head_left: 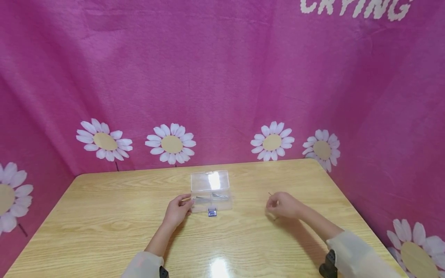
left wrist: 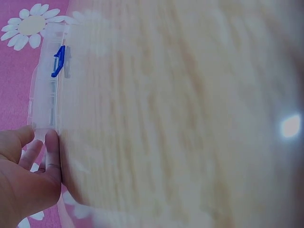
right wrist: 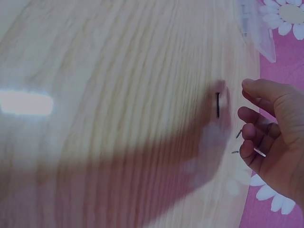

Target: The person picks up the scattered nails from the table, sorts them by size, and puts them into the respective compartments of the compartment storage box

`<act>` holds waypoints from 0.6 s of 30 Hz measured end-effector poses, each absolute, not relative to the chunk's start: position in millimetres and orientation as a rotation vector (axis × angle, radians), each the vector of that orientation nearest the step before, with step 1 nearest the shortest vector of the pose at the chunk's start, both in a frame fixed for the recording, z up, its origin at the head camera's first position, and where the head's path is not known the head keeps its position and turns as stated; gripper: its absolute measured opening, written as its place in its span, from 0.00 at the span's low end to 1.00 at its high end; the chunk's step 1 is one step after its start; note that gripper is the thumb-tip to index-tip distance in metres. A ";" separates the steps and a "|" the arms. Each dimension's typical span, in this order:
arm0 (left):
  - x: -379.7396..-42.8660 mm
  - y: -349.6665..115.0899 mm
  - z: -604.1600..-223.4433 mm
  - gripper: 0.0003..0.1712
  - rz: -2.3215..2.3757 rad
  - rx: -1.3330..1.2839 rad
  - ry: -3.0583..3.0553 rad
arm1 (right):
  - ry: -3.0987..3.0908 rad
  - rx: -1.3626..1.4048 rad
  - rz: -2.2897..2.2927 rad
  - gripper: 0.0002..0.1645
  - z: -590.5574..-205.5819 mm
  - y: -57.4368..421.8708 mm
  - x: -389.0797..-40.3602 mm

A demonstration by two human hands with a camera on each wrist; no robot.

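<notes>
A clear plastic box [head_left: 221, 205] with a blue latch [head_left: 212, 212] lies on the table, its lid [head_left: 199, 181] raised at the back. Thin metal pieces show in its compartments. My left hand [head_left: 176, 211] is at the box's left end, its fingertips touching the side. To the right, my right hand [head_left: 283, 204] hovers over the table with loosely bent fingers. Nothing shows between its thumb and fingertips in the right wrist view. A dark screw [right wrist: 217, 105] is on the table near that hand, and two smaller dark pieces show beside its fingers.
The wooden table [head_left: 104, 224] ends at a pink curtain [head_left: 222, 85] printed with white daisies. A bright light reflection lies on the tabletop near the front.
</notes>
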State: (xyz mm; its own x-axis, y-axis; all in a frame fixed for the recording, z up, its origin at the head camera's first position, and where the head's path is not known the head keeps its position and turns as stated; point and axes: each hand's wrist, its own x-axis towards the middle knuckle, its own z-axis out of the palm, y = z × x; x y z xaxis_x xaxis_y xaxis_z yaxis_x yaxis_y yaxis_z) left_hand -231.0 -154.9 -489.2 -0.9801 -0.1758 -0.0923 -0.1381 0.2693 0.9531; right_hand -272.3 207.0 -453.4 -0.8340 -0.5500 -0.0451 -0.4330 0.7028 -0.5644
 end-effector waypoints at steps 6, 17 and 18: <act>-231.5 -154.9 -489.7 0.20 -1.850 0.307 -2.480 | 2.640 -0.762 -0.794 0.05 -451.9 217.5 -264.3; -229.8 -154.4 -487.1 0.20 -1.872 0.319 -2.462 | 2.631 -0.797 -0.732 0.03 -452.1 227.2 -256.9; -229.8 -154.3 -487.1 0.20 -1.872 0.318 -2.462 | 2.630 -0.798 -0.733 0.03 -452.3 227.6 -256.7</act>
State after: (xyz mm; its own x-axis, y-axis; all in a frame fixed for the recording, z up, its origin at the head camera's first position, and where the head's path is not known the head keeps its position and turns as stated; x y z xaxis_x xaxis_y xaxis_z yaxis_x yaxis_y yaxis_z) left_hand -229.8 -154.3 -487.1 -0.9785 -0.1815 -0.0975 -0.1425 0.2542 0.9566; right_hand -256.7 227.6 -452.3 -0.8020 -0.5830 -0.1296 -0.4320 0.7161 -0.5482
